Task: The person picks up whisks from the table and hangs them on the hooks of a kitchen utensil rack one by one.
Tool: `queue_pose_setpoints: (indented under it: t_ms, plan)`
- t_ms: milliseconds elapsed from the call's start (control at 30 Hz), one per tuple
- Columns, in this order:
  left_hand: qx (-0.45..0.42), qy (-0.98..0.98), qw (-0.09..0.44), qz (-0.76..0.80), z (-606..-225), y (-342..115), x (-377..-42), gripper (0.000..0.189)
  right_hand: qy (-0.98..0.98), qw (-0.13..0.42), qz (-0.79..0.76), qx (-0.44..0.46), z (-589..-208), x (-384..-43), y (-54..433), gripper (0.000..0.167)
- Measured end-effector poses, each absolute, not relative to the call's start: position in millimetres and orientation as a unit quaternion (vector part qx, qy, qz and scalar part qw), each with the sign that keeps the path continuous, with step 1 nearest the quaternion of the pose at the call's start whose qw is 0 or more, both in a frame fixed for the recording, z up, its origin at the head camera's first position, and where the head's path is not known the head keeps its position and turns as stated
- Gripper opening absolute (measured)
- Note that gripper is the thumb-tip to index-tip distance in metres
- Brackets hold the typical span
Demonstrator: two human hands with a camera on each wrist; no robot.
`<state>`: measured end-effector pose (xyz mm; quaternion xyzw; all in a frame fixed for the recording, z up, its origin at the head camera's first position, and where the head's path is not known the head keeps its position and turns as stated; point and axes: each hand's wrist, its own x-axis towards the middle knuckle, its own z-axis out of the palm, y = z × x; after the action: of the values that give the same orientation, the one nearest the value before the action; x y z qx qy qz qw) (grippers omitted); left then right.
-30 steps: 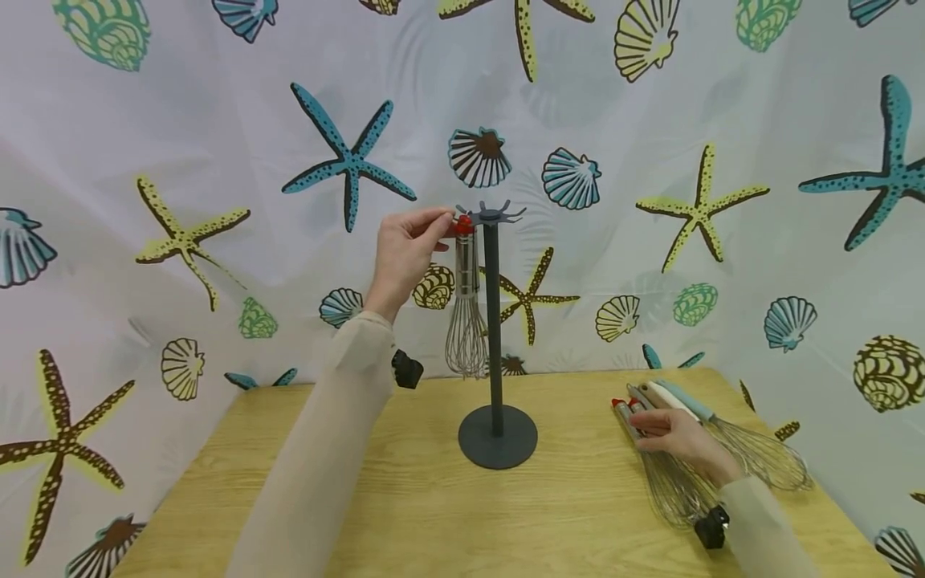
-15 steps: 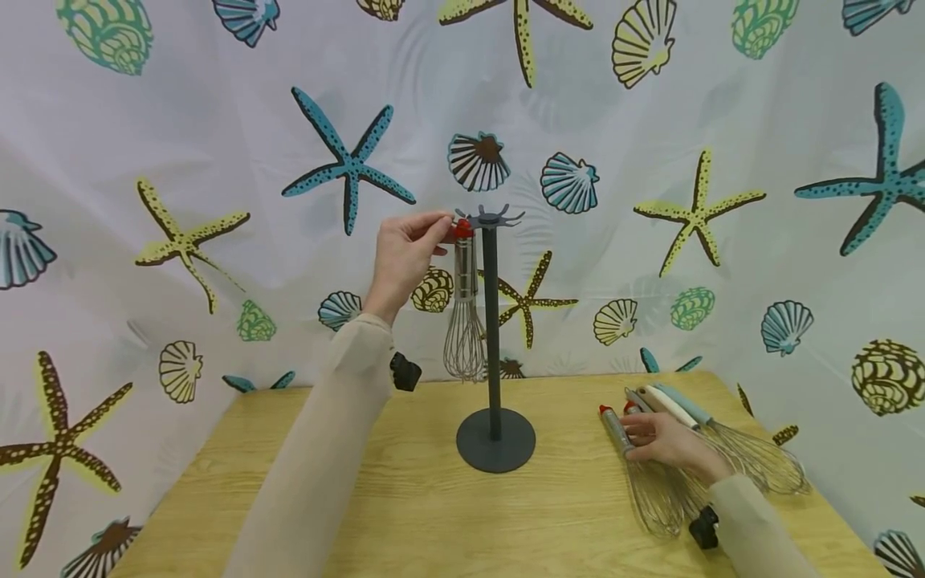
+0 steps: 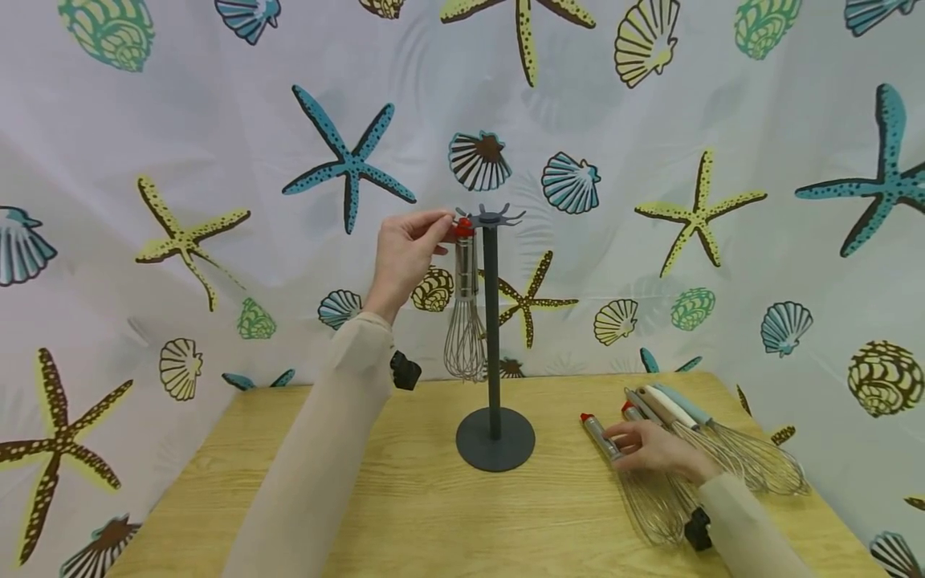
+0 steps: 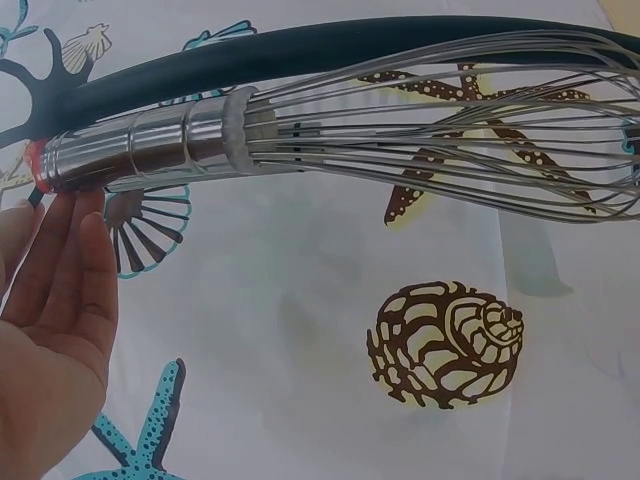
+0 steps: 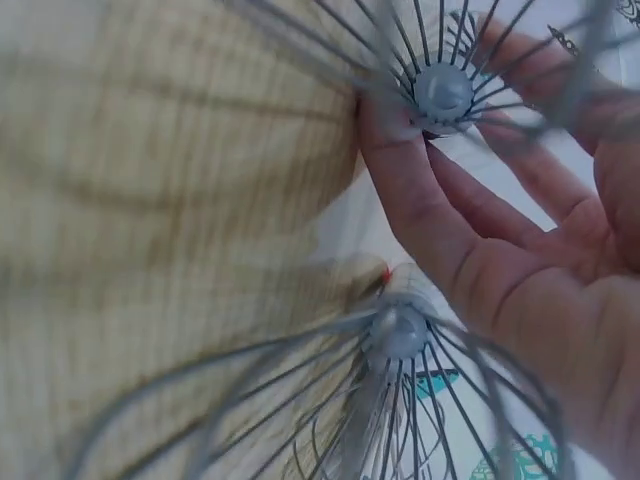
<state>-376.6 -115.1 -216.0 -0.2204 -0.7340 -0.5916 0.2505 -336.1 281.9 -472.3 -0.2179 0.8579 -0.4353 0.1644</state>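
Note:
In the head view, my left hand [image 3: 408,253] is up at the dark rack [image 3: 495,337], its thumb and fingertips pinching at the red top of a steel whisk [image 3: 466,265]. That whisk hangs upright beside the post, wires down. The left wrist view shows the fingers close against the shiny whisk handle [image 4: 150,145] just below its red end. My right hand [image 3: 654,451] grips another red-tipped steel whisk [image 3: 598,437] lower right, around the handle close to the wires. In the right wrist view, fingers [image 5: 415,190] curl round this whisk's neck [image 5: 443,92].
Right of that hand lie several whisks: one red-tipped [image 3: 631,411], one with a cream handle [image 3: 665,404] and one with a light blue handle [image 3: 684,403]. The rack's round base [image 3: 495,453] stands on the wooden table [image 3: 405,498]. Behind hangs a shell-patterned cloth [image 3: 238,120].
My right hand has moved left with the red-tipped whisk, drawing it away from the other whisks. My left hand and the hanging whisk have stayed in place.

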Motion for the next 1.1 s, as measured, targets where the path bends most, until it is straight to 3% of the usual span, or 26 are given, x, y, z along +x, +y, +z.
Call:
queue_pose_setpoints:
  t_ms: [167, 700, 1100]
  plan:
    - [-0.217, -0.733, 0.248, -0.595, -216, -115, -376, 0.025, 0.859, 0.158, -0.439, -0.212, -474, -336, 278, 0.058]
    - [-0.223, -0.729, 0.257, -0.594, -214, -115, -379, 0.025, 0.8, 0.047, -0.588, -0.111, -449, -331, 252, 0.063]
    - [-0.23, -0.725, 0.256, -0.597, -218, -115, -378, 0.025, 0.737, -0.038, -0.66, -0.141, -434, -336, 229, 0.064]
